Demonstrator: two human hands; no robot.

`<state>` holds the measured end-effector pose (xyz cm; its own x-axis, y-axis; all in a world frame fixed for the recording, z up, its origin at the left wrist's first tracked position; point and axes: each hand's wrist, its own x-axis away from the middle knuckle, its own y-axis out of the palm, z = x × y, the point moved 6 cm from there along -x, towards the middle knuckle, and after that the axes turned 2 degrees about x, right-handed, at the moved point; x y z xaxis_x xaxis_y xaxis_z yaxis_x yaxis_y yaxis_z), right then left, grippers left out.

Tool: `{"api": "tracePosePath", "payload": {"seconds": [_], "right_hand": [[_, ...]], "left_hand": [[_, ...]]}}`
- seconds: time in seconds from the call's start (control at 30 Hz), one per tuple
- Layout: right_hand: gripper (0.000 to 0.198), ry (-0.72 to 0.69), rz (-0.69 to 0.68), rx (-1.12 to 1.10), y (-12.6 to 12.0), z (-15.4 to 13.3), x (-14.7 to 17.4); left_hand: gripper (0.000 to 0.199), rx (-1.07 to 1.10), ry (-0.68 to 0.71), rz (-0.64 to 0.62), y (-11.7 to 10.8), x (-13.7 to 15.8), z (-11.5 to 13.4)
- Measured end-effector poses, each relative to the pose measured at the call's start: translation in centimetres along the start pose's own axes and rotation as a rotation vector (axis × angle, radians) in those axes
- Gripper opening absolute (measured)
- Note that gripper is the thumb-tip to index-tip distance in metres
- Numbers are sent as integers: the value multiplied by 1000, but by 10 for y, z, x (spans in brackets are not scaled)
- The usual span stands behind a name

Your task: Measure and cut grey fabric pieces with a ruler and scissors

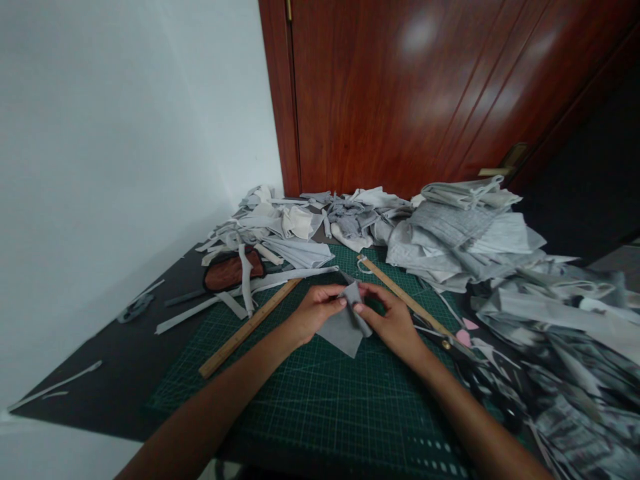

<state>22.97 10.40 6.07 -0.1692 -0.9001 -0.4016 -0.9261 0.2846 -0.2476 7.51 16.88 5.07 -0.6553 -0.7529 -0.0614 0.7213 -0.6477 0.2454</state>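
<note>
Both hands meet over the middle of a green cutting mat (320, 400). Between them is a piece of grey fabric (356, 300), partly folded or rolled, its loose corner hanging toward the mat. My left hand (319, 309) pinches the fabric's left side between thumb and fingers. On the other side, my right hand (389, 319) grips its right edge, thumb on top. Some fingers of each hand are hidden behind the cloth. A wooden ruler (250, 329) lies left of my left hand, and a second wooden ruler (405, 297) passes behind my right hand.
Large scissors (447, 345) lie beside my right forearm, near pink scraps (464, 337). Grey fabric piles (460, 233) rise at the back right. Pale scraps (300, 223) and a brown, black-edged piece (233, 270) lie back left. A white wall and wooden door (380, 100) bound the table.
</note>
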Motion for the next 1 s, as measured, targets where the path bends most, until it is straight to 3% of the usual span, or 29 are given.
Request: {"api": "tracePosePath", "payload": {"seconds": [0.13,0.27,0.47,0.57,0.63,0.7,0.83,0.9,1.0], "right_hand": [[24,-71,-52,148,6,-4,4],[27,-40,-52,178,13,-9,8],[16,95,-14,9,11,-11,7],[23,180,-3,-220,3,-4,3],[26,228,19,-365,-3,0,0],[28,249,66,-450,-9,4,-3],[27,277,141,-457,-14,11,-6],[29,282,167,-426,-16,13,-8],[37,300,177,-366,-17,17,-9]], "left_hand": [[26,-237,183,49,5,1,16],[15,-419,271,147,3,6,24],[47,-584,322,161,1,11,27],[72,-608,395,313,-8,14,32],[101,-512,375,411,-15,13,28],[110,-282,231,411,-19,8,15],[70,228,-91,240,-7,-1,-17],[61,327,-112,232,-3,-1,-22],[56,309,-20,285,-6,-2,-16]]}}
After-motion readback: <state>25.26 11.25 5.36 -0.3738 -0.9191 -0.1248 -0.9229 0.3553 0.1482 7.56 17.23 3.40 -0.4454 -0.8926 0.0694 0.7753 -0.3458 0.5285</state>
